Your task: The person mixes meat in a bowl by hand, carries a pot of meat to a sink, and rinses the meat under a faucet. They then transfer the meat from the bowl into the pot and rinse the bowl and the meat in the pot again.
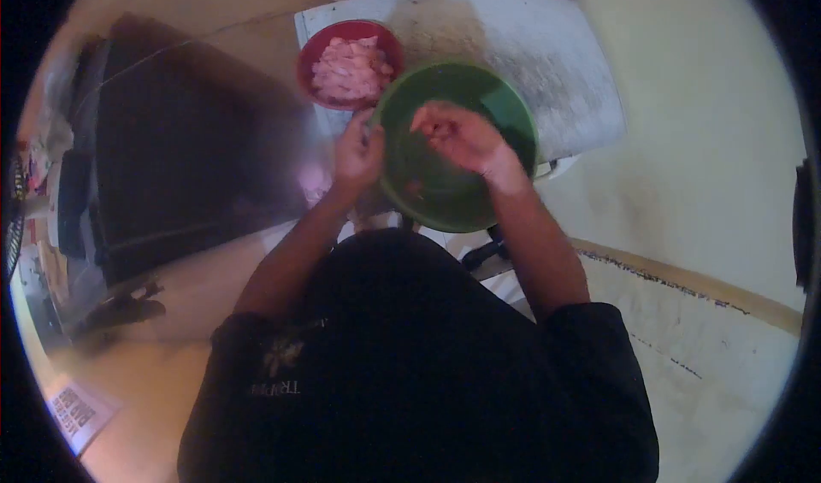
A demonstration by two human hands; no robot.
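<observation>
A large green basin (pixel 457 208) stands in front of me, with a little reddish matter low on its inner left side. At its left edge, my left hand (pixel 357 154) is closed, thumb and fingers about the rim. Over the inside of the basin hovers my right hand (pixel 466 138), its fingers curled together. Whatever lies in those fingers, if anything, is too blurred to make out. Beyond my left hand is a red bowl (pixel 305 79) heaped with pale pink pieces (pixel 351 66) that look like raw meat.
Both vessels rest on a stained whitish surface (pixel 564 73). A large dark box-like object (pixel 197 150) is on the left. To the right rises a pale wall (pixel 684 124). A printed sheet (pixel 81 413) lies at lower left.
</observation>
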